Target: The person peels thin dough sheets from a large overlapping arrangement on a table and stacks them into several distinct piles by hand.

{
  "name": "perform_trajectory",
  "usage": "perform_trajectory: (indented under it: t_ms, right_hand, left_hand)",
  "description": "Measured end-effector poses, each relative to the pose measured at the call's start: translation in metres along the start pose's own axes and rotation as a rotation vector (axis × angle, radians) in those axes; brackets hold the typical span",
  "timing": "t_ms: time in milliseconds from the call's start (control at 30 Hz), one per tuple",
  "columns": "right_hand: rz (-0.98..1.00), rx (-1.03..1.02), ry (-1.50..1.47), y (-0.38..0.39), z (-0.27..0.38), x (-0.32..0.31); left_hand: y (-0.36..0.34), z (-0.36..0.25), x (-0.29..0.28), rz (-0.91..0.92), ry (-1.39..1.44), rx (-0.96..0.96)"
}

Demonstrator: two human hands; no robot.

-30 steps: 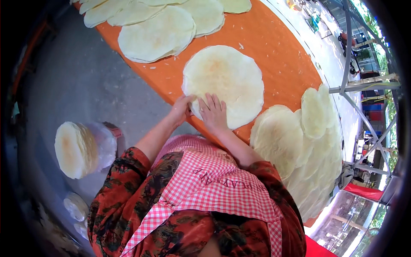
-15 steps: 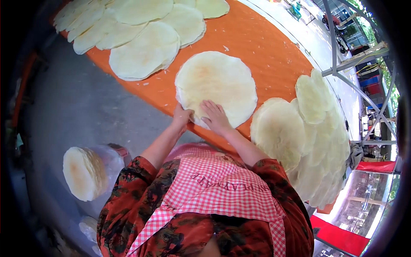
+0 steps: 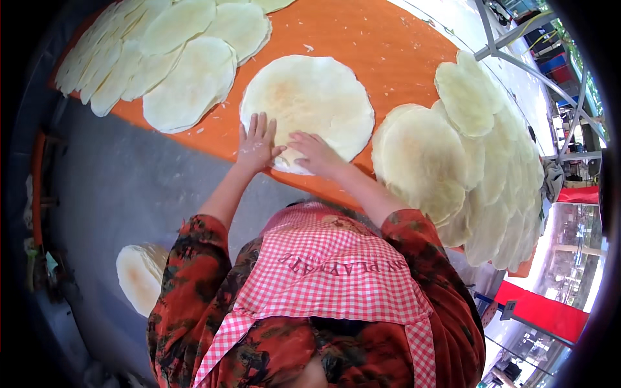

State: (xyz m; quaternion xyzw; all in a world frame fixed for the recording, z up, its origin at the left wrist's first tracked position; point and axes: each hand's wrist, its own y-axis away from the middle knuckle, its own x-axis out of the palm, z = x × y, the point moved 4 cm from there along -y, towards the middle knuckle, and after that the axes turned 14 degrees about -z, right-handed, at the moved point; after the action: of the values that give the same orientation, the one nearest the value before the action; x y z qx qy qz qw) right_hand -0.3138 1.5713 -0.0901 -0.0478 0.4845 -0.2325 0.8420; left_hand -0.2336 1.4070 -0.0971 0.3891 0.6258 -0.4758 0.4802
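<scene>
A large round pale flatbread (image 3: 307,84), lightly browned in the middle and perhaps several layers thick, lies on the orange cloth-covered table (image 3: 401,58) in front of me. My left hand (image 3: 257,143) rests flat on its lower left part, fingers spread, white flecks on the skin. Just to its right, my right hand (image 3: 312,151) lies on the lower part of the same bread, fingers apart and slightly bent. Overlapping thin flatbreads are spread at the upper left (image 3: 181,81), and more, more yellowish, cover the right end (image 3: 420,152) of the table.
A stack of flatbreads (image 3: 139,275) sits low at the lower left beside my sleeve, over the grey floor (image 3: 116,174). Metal frame bars (image 3: 517,32) stand beyond the table's right edge, with red fabric (image 3: 543,313) at the lower right.
My left hand has moved from gripping the bread's edge to lying spread on top of it. The view has shifted, so the table's contents sit further up and left in the picture.
</scene>
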Motion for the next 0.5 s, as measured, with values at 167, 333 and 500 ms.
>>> perform_trajectory:
  t_ms: [167,333,500]
  right_hand:
    - [-0.328,0.128,0.404,0.032,-0.014,-0.056]
    - [-0.198,0.141,0.427,0.052,-0.049,-0.046]
    - [-0.459,0.377,0.112,0.108,-0.029,-0.136]
  left_hand:
    - [0.0,-0.006,0.005,-0.008,0.048,-0.007]
    - [-0.004,-0.004,0.005,0.047,-0.011,0.005]
    - [-0.007,-0.003,0.005,0.101,-0.026,0.006]
